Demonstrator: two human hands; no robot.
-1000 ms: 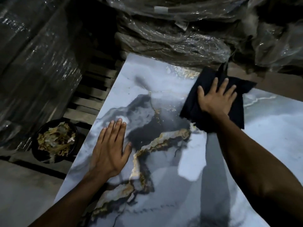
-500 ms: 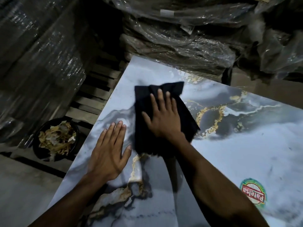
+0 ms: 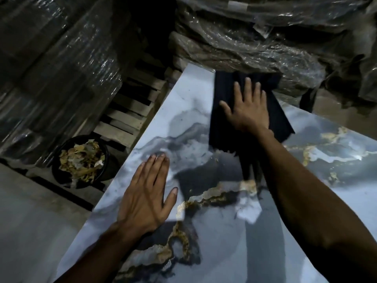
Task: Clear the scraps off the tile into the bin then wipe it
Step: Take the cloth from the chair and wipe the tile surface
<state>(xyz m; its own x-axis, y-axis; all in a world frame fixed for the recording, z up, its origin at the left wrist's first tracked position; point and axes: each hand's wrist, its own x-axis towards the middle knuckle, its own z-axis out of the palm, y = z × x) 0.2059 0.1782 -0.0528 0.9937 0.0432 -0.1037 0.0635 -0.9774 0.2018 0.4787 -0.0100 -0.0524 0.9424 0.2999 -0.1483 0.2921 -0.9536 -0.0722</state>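
Glossy marble-look tile (image 3: 204, 127) fills the frame's centre and right: probably heavy, stiff, slick. Soft dark cloth (image 3: 224, 119) lies upper centre under the flat, spread right hand (image 3: 250, 111). Left hand (image 3: 145, 199) braces flat, grasping nothing. Bin (image 3: 61, 160) with scraps sits left.

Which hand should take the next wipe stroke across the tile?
Right. The right hand already lies flat on the dark cloth at the tile's far corner. The left hand rests flat on bare tile near the bin-side edge, bracing, with no cloth.
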